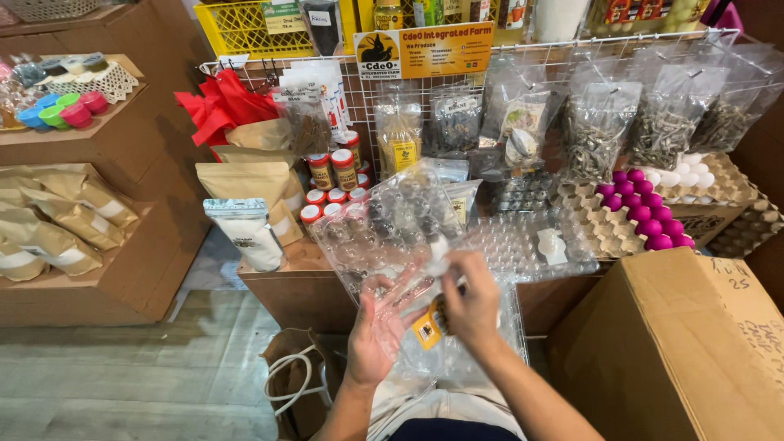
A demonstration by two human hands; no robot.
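- Your left hand point(371, 339) sits under the clear plastic egg tray point(384, 233), palm up. Its fingers are spread fairly wide and press the tray's near underside, so you see them through the plastic.
- Your right hand point(472, 304) comes in from the right, curled over the tray's near edge. Thumb and fingers are pinched narrow around a small dark item with a yellow label point(426, 330). What the item is cannot be told; the hand covers most of it.
- The tray lies between your hands and the stall, tilted up and away from you. Its long axis runs from your hands at lower right toward the upper left, and its far end reaches the red-capped jars point(333, 169).
- The labelled item lies just below and to the left of your right fingertips, touching the tray's near edge and between your two hands. The right hand is nearer to it; the left palm is just beside it.
- A second clear tray point(531, 241) lies flat on the brown counter point(286, 269) to the right, beyond your right hand and apart from it.
- Further right, pink eggs point(645, 214) and white eggs point(682, 174) sit in pulp cartons, well apart from both hands.
- A cardboard box point(678, 343) stands beside your right forearm.
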